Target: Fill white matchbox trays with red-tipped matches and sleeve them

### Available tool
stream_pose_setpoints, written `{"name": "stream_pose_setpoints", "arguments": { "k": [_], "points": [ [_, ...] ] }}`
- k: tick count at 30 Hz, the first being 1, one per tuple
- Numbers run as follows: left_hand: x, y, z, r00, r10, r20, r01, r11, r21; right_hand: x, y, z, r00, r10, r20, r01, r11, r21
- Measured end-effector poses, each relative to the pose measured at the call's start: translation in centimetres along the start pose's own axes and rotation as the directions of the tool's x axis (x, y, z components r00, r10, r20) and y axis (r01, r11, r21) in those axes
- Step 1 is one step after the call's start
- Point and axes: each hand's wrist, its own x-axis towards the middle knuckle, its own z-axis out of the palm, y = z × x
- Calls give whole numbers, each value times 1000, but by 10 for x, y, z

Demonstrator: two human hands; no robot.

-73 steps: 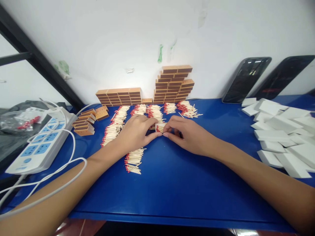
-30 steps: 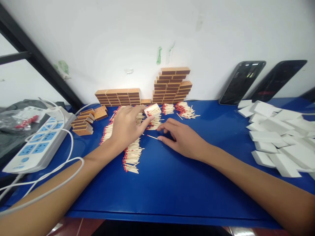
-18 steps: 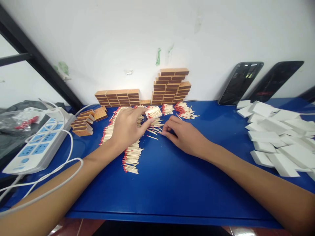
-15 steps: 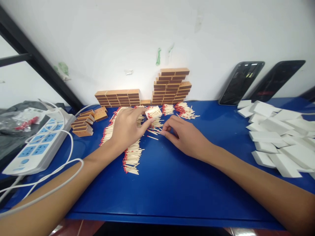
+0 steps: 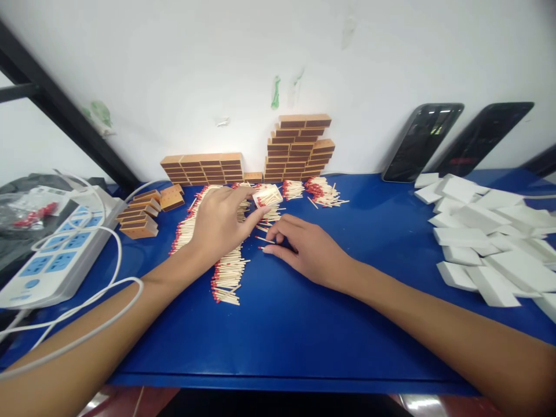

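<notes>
My left hand [image 5: 221, 217] is closed on the edges of a small white matchbox tray [image 5: 268, 197], thumb at the near side and fingers at the far side. Several red-tipped matches lie inside the tray, which is tilted toward me. My right hand [image 5: 308, 246] is low over the table with thumb and fingers curled together. A match's red head [image 5: 261, 248] sticks out at its thumb tip, the rest hidden by the hand. Just above that, another loose match [image 5: 263, 239] lies by the fingertips. A long pile of matches [image 5: 228, 275] spreads beneath and beside my left hand.
Brown matchboxes stand in stacks [image 5: 299, 153] against the wall, with a few more [image 5: 139, 217] at left. Small match heaps [image 5: 324, 192] lie before them. A power strip [image 5: 65, 249] with white cables is at left. White trays [image 5: 495, 231] and two phones [image 5: 423, 142] are at right.
My right hand has moved left and slightly down, closer to the loose matches. A match head now shows at its thumb tip. My left hand keeps the tray in place; the view has shifted slightly.
</notes>
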Motion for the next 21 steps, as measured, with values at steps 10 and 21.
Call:
{"name": "stream_pose_setpoints", "arguments": {
  "k": [10,21],
  "points": [
    [0,-1,1,1000,27,-11,-27,1000,4,6,-6,-2,987,158,-36,-159,986,-44],
    [0,-1,-1,1000,29,1,-29,1000,7,1,1,-19,994,73,77,-72,997,-26]
  ]
}}
